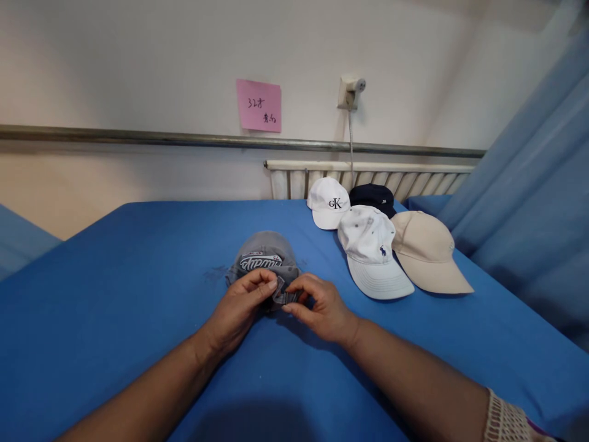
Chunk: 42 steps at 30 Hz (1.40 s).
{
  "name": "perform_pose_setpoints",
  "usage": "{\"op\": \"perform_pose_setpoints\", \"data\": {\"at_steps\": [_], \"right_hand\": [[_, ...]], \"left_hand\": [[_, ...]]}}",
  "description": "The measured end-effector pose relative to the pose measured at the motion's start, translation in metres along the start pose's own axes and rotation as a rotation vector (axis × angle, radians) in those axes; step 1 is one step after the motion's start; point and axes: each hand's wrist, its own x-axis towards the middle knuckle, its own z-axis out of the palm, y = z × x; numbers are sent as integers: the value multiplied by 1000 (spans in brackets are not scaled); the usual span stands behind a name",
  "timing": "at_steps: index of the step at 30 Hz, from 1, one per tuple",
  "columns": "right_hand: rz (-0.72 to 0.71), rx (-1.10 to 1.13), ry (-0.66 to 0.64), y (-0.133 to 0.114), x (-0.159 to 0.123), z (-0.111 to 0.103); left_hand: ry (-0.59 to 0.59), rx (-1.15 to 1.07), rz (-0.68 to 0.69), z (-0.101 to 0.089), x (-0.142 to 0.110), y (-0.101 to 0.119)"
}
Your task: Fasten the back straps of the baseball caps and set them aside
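A grey cap (pixel 262 250) with white lettering lies on the blue table (pixel 115 288), its back facing me. My left hand (pixel 242 307) pinches the cap's rear strap (pixel 286 296) from the left. My right hand (pixel 322 307) pinches the same strap from the right, fingers curled round it. Both hands rest low on the blue cloth, close together at the cap's near edge.
Several other caps sit to the right: a white one with dark letters (pixel 327 201), a navy one (pixel 372 197), a pale one with a small logo (pixel 372 250) and a beige one (pixel 427 250). A radiator (pixel 368 178), a pink note (pixel 258 105) and a blue curtain (pixel 534 202) stand behind.
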Motion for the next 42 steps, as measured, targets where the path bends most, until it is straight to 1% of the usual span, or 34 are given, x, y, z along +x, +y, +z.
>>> {"op": "perform_pose_setpoints", "data": {"at_steps": [6, 12, 15, 19, 24, 28, 33, 38, 42], "right_hand": [[-7, 28, 25, 1, 1, 0], [-18, 36, 45, 2, 0, 0], [-15, 22, 42, 1, 0, -1], [-9, 10, 74, 0, 0, -1], [-25, 2, 63, 1, 0, 0], [-54, 9, 58, 2, 0, 0], [-57, 2, 47, 1, 0, 0], [-54, 6, 42, 0, 0, 1], [-42, 0, 34, -2, 0, 0]], "left_hand": [[12, -5, -29, 3, -2, 4], [1, 58, -17, 1, -1, 4], [7, 84, -24, 3, -2, 5], [-15, 117, -26, 6, -2, 7], [-13, 88, -43, 5, -3, 7], [-47, 57, -76, 5, -4, 8], [-67, 68, -63, 2, -3, 5], [-70, 163, -20, -1, 1, 0], [-76, 228, 15, -1, 2, 3]]}}
